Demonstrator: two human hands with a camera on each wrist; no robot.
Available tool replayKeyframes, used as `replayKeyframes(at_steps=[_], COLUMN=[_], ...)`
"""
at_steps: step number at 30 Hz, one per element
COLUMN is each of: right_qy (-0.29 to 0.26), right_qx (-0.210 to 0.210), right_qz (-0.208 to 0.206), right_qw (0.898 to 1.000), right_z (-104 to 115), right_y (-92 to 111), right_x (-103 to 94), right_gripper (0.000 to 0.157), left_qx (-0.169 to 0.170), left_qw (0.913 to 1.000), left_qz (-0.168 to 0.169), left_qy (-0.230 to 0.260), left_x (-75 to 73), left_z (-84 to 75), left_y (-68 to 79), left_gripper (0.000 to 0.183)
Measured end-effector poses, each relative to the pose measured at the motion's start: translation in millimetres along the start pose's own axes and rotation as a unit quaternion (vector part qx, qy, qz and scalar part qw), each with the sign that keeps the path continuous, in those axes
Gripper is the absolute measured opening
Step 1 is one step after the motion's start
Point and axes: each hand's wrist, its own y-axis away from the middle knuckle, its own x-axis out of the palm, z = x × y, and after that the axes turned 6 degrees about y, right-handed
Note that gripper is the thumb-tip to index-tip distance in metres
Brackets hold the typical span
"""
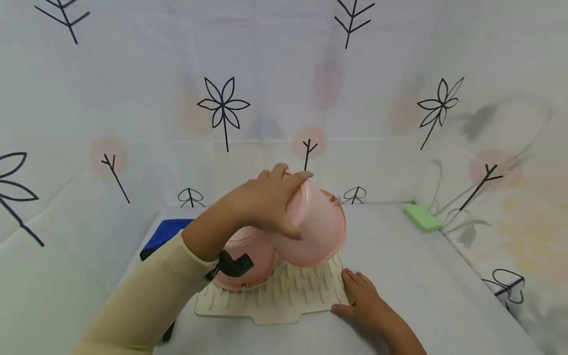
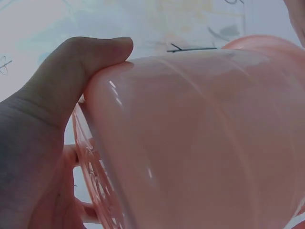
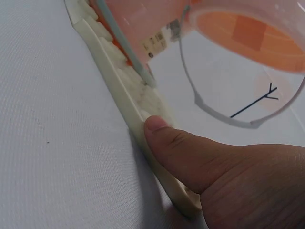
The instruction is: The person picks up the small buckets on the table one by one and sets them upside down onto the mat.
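Pink cup [image 1: 316, 228] gripped in left hand [image 1: 265, 201]; lower gently at twelve o'clock (right hand [image 1: 365, 301] flat, pressing rack [image 1: 284, 296]).

Left hand [image 1: 266, 202] raised with fingers curled in a grip; right hand [image 1: 366, 303] lies flat, fingers straight.

Two pink bowls [image 1: 317, 227] [image 1: 241, 264] – one drying mat [image 1: 284, 296], one green sponge [image 1: 421, 218], one blue cloth [image 1: 166, 234].

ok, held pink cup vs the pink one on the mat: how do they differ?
The held cup is gripped by the left hand, tilted above the drying mat; the other cup rests on the mat, untouched. The held cup shows in full; the other is partly hidden behind the arm. Both are pink plastic.
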Motion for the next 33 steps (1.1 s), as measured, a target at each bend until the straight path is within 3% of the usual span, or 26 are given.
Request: replayKeyframes(at_steps=[7, 15, 21, 28, 33], right_qy=[-0.006, -0.009, -0.004, 0.005, 0.005], right_qx=[0.02, 0.035, 0.033, 0.001, -0.032], right_qz=[0.007, 0.008, 0.007, -0.018, -0.03], right_qw=[1.0, 0.999, 0.999, 1.0, 0.999], right_z=[2.9, 7.7, 10.4, 10.7, 11.7], right_y=[-4.8, -7.9, -10.1, -12.1, -15.3], right_x=[0.8, 0.1, 1.1, 2.6, 3.3], right_gripper=[0.113, 0.113, 0.112, 0.11, 0.106], left_qx=[-0.021, -0.029, -0.018, 0.002, 0.025], left_qw=[0.9997, 0.9981, 0.9955, 0.9963, 0.9957], left_qz=[0.0, 0.012, 0.005, 0.07, 0.076], left_qy=[0.01, -0.054, -0.093, -0.049, -0.047], left_x=[3.2, 33.7, 48.7, 61.5, 78.6], left_z=[14.9, 15.4, 3.5, -6.8, -9.5], left_y=[-38.3, -72.9, -77.6, -72.6, -71.8], left_gripper=[0.12, 0.12, 0.119, 0.118, 0.117])
